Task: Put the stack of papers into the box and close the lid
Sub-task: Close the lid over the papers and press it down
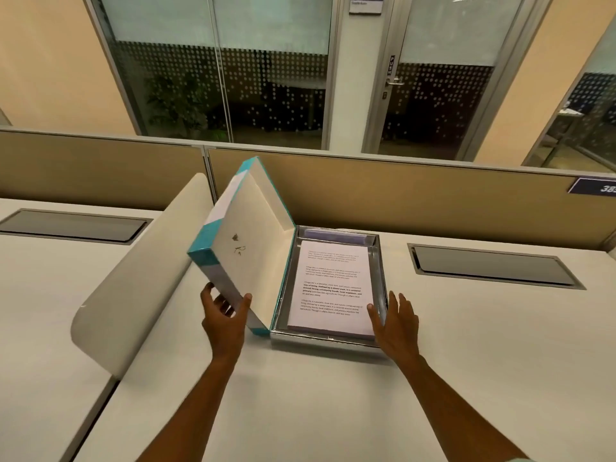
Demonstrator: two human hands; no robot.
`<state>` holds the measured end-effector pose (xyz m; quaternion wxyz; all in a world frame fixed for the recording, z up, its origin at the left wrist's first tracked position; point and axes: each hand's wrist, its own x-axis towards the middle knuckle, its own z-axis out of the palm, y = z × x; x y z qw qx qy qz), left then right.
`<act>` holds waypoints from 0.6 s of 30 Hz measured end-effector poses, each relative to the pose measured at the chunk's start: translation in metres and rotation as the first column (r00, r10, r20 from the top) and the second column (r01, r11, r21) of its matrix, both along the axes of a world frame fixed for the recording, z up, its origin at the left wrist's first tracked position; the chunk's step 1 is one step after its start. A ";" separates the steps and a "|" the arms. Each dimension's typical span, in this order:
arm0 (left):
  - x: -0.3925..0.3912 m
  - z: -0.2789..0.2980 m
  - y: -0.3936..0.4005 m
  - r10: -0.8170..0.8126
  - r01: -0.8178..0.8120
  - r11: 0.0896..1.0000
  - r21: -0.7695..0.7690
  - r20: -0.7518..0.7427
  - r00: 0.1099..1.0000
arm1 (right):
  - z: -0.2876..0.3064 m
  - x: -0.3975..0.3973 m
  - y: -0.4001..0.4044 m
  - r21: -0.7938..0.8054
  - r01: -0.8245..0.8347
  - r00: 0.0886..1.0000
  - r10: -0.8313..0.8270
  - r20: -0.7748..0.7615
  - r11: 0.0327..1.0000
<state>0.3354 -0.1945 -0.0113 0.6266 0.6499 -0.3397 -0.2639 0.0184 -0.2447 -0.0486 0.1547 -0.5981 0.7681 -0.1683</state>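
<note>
A shallow box (pixel 380 261) with a silver interior lies on the white desk in front of me. Inside it rests the stack of papers (pixel 330 288), its top sheet printed with text. The box's lid (pixel 253 235), teal and white outside and cream inside, is hinged along the box's left side and stands tilted up at a steep angle. My left hand (pixel 225 316) grips the lid's near edge, thumb on the inner face and fingers behind. My right hand (pixel 395 320) rests flat and open against the box's near right corner, its thumb touching the papers' edge.
A curved white divider (pixel 140 275) rises just left of the lid. Dark recessed cable hatches sit in the desk at the left (pixel 71 225) and the right (pixel 493 265). A tan partition (pixel 400 191) runs behind the box, with glass office walls beyond.
</note>
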 end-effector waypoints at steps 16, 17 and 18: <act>-0.076 -0.026 -0.013 -0.357 0.333 0.919 0.211 0.803 0.478 | 0.019 -0.052 0.004 -0.094 0.018 0.999 -0.022 -0.039 0.995; -0.080 -0.030 -0.012 -0.388 0.347 0.904 0.250 0.822 0.418 | 0.020 -0.055 0.005 -0.102 0.015 1.000 -0.017 -0.020 0.995; -0.084 -0.034 -0.010 -0.411 0.363 0.890 0.277 0.833 0.371 | 0.020 -0.056 0.005 -0.107 0.007 1.000 -0.007 -0.004 0.994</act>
